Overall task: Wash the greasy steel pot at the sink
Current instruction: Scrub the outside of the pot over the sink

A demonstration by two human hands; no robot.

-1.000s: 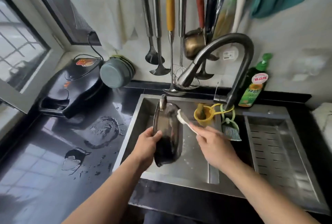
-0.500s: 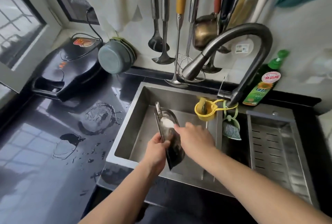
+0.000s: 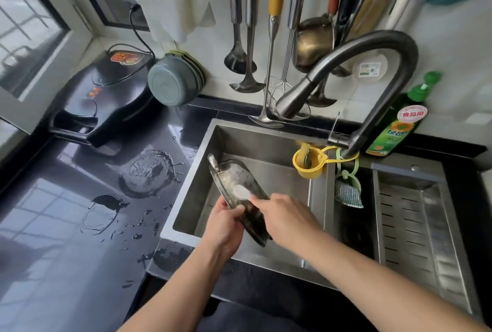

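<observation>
Since earlier, right hand [image 3: 286, 221] reached inside the steel pot [image 3: 239, 196] over the sink [image 3: 205, 145], grip pinching a white scrubber [image 3: 241, 192]; left hand [image 3: 225, 226] grip clasps the pot's rim.

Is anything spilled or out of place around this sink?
Yes: water is pooled in rings and droplets on the dark countertop left of the sink. Otherwise nothing looks damaged or askew.

I see a black countertop [image 3: 66, 238], a yellow cup [image 3: 308, 164], a green bottle [image 3: 394, 129] — and a grey-green bowl [image 3: 173, 84], a blue-and-white striped sponge [image 3: 348, 194].
</observation>
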